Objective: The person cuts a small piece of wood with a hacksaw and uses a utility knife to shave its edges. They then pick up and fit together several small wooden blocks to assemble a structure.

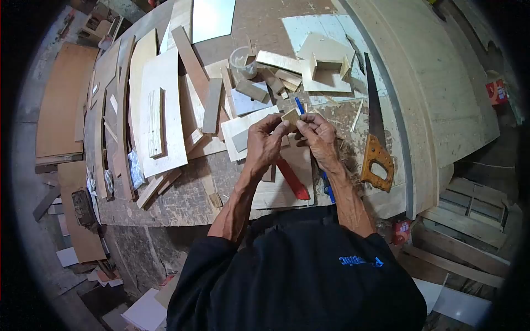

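Between both hands, above the workbench, is a small flat piece of wood (291, 117). My left hand (267, 138) pinches its left side between thumb and fingers. On its right side, my right hand (317, 137) has thumb and fingers closed on the same piece. A blue pen (299, 105) sticks up just beyond my right fingertips. Below the hands, a red tool (292, 179) lies on a pale board. A blue object (329, 188) shows partly beside my right forearm.
A handsaw (376, 149) lies to the right, blade pointing away. A clear plastic cup (243, 62) stands among wood offcuts beyond the hands. Long boards (160, 110) are stacked on the left. A small wooden assembly (328, 71) sits at the back right of the workbench (182, 205).
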The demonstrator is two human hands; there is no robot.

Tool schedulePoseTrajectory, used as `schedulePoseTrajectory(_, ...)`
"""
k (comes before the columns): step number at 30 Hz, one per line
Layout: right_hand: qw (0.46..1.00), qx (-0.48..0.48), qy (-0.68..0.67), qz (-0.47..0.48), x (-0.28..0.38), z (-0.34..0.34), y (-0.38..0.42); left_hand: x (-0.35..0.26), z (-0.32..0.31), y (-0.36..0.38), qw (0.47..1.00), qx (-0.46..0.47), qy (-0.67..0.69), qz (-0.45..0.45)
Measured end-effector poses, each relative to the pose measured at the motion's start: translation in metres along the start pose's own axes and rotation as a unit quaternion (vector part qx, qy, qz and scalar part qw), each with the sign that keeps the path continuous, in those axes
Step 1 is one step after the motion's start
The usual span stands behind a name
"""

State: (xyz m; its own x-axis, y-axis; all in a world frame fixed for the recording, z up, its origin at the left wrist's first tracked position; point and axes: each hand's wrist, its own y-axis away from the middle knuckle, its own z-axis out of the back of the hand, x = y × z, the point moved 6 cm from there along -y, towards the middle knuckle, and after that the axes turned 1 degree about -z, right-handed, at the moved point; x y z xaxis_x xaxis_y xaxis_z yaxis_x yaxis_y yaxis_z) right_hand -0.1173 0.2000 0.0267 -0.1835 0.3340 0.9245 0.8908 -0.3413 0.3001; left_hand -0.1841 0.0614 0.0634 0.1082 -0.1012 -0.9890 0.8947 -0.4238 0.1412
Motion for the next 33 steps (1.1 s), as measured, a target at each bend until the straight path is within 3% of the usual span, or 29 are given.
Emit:
schedulePoseTrajectory(2, 0.994, -0.015, 0.085, 0.06, -0.004, 0.02, -0.013, 0.005, 0.001, -0.009, 1.0, 0.013, -0.005, -0.003)
schedulePoseTrajectory(3, 0.989, -0.039, 0.136, 0.043, 0.015, 0.026, -0.01, 0.009, 0.003, -0.013, 1.0, 0.019, -0.008, -0.002)
schedulePoseTrajectory(7, 0.944, -0.097, 0.29, 0.121, 0.022, 0.061, -0.018, 0.01, 0.023, -0.02, 0.998, -0.048, 0.038, 0.005)
schedulePoseTrajectory(11, 0.885, 0.008, 0.462, 0.05, 0.029, 0.028, 0.017, 0.016, 0.044, -0.018, 0.996, -0.075, 0.055, 0.005)
schedulePoseTrajectory(13, 0.79, 0.091, 0.606, 0.019, 0.014, 0.004, 0.042, 0.017, 0.054, -0.01, 0.996, -0.083, 0.039, -0.002)
schedulePoseTrajectory(15, 0.751, 0.148, 0.643, 0.02, 0.002, -0.016, 0.063, 0.019, 0.063, -0.002, 0.994, -0.109, 0.026, 0.014)
schedulePoseTrajectory(18, 0.755, 0.164, 0.635, 0.02, -0.021, -0.027, 0.071, 0.02, 0.067, 0.015, 0.991, -0.13, 0.022, 0.001)
schedulePoseTrajectory(20, 0.765, 0.121, 0.633, 0.01, -0.019, -0.021, 0.069, 0.016, 0.069, 0.031, 0.992, -0.121, -0.023, -0.006)
schedulePoseTrajectory(21, 0.769, 0.099, 0.631, 0.004, -0.018, -0.017, 0.066, 0.02, 0.066, 0.04, 0.996, -0.087, 0.015, 0.022)
schedulePoseTrajectory(25, 0.766, 0.008, 0.642, -0.04, 0.003, 0.017, 0.053, 0.014, 0.035, 0.08, 0.983, 0.087, -0.041, 0.156)
schedulePoseTrajectory(27, 0.783, -0.045, 0.617, -0.06, 0.015, 0.038, 0.045, 0.037, 0.039, 0.088, 0.982, 0.075, -0.118, 0.131)
schedulePoseTrajectory(29, 0.779, -0.11, 0.613, -0.068, 0.025, 0.063, 0.035, 0.045, 0.045, 0.088, 0.988, 0.032, -0.149, 0.037)
schedulePoseTrajectory(33, 0.779, -0.133, 0.605, -0.098, 0.019, 0.104, 0.008, 0.035, 0.048, 0.084, 0.986, 0.007, -0.154, 0.065)
